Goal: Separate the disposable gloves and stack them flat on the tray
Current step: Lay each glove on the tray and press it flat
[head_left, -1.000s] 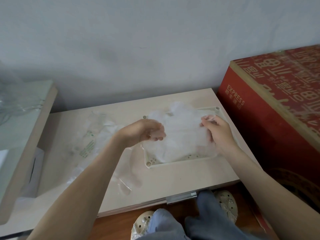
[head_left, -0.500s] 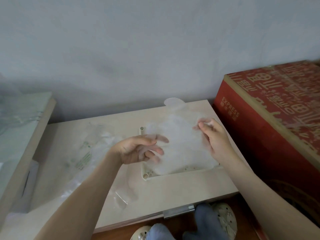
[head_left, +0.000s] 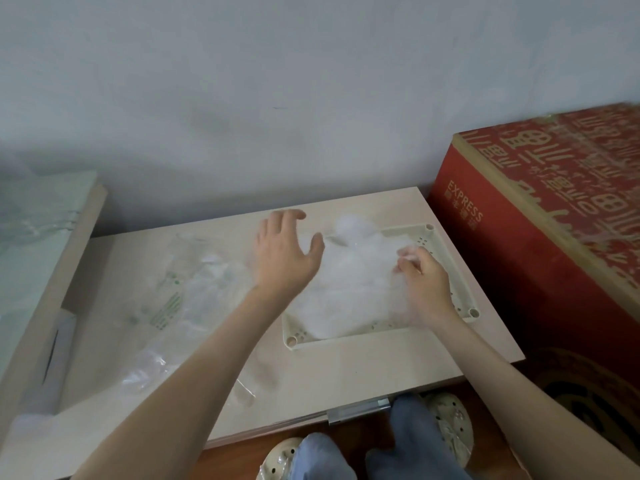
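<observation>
A cream plastic tray (head_left: 349, 339) lies on the low beige table (head_left: 346, 372). Thin clear disposable gloves (head_left: 349, 285) lie piled in it, their top reaching past the far rim. My left hand (head_left: 282, 254) is spread flat, palm down, over the tray's left edge and the pile's left side. My right hand (head_left: 420, 280) has its fingers curled and pinches the right side of the glove pile. A clear bag with green print (head_left: 180, 292) lies on the table left of the tray.
A big red carton marked EXPRESS (head_left: 540, 237) stands close against the table's right side. A pale board with plastic film (head_left: 38, 244) sits at the left. The wall (head_left: 311, 98) runs right behind. My knees and shoes (head_left: 446, 431) are below the table's front edge.
My left hand has opened out and moved up and back from the pile's front left to its left edge. The raised glove has come down onto the pile. My right hand keeps its pinch.
</observation>
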Available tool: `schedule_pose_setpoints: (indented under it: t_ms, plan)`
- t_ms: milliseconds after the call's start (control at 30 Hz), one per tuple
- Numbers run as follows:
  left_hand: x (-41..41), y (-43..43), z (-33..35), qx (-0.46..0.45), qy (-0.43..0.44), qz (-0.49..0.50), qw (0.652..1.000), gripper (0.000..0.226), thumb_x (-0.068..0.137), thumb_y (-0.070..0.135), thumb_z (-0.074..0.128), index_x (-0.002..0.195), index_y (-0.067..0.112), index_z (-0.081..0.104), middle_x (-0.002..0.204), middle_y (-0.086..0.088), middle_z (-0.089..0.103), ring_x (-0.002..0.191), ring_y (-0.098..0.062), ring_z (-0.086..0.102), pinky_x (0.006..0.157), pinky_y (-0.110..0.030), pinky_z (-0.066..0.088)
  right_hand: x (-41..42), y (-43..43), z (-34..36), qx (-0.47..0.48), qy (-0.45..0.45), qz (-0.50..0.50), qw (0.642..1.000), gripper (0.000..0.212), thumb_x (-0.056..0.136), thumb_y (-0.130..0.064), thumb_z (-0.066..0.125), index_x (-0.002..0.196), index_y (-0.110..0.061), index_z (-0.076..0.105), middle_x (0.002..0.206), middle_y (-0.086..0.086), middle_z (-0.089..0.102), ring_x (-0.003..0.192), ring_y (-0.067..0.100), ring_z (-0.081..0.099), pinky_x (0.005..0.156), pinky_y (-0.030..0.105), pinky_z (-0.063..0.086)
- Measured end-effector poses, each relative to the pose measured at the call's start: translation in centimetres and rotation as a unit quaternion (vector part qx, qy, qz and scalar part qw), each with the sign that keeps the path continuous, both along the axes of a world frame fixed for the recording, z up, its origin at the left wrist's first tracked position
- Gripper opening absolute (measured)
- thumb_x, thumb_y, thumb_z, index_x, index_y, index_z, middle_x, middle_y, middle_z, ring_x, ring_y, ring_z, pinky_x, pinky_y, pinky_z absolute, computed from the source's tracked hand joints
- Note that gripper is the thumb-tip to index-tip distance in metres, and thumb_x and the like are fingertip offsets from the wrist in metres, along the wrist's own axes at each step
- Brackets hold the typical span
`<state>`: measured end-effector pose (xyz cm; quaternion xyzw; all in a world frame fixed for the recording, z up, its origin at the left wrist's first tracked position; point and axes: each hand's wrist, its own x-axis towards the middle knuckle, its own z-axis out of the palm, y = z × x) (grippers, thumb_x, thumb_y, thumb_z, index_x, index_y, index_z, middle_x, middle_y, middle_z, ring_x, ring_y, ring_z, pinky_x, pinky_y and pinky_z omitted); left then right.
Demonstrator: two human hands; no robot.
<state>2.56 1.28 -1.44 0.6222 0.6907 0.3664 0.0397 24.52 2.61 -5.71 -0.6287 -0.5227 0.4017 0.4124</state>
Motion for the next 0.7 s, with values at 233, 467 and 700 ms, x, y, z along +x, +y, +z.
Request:
schedule_pose_setpoints:
  t_ms: [233, 467, 700]
  plan:
    - [2.3, -0.6, -3.8, -0.112, 0.232, -0.275, 0.926, 0.051, 0.098, 0.044, 0.037, 0.144, 0.022, 0.037, 0.158, -0.004, 0.021, 0.146, -0.021, 0.014, 0.117, -0.038, 0.001, 0.7, -0.6, 0.6, 0.014, 0.019, 0.059, 0.998, 0.020, 0.096, -0.015, 0.053, 0.104, -0.027, 0.067, 0.093, -0.009, 0.072, 0.061, -0.002, 0.056, 0.062, 0.017, 0.042]
    - [1.1, -0.5, -6.7, -0.250, 0.284, -0.196, 0.905, 0.091, 0.077, 0.076, -0.006, 0.150, 0.023, -0.017, 0.159, -0.002, -0.017, 0.146, -0.017, -0.016, 0.117, -0.042, -0.015, 1.5, -0.3, 0.6, -0.020, 0.064, 0.085, 0.994, 0.019, 0.097, -0.010, 0.052, 0.095, -0.019, 0.068, 0.092, -0.006, 0.072, 0.072, -0.001, 0.062, 0.060, 0.013, 0.046]
    - [1.3, -0.1, -6.3, -0.218, 0.260, -0.161, 0.927, 0.098, 0.071, 0.072, -0.027, 0.151, 0.017, -0.013, 0.160, -0.005, -0.012, 0.147, -0.020, -0.014, 0.115, -0.042, -0.016, 1.9, -0.2, 0.2, 0.003, 0.114, 0.058, 0.992, 0.018, 0.098, -0.004, 0.048, 0.100, -0.005, 0.066, 0.096, 0.001, 0.070, 0.077, 0.004, 0.063, 0.062, 0.014, 0.047]
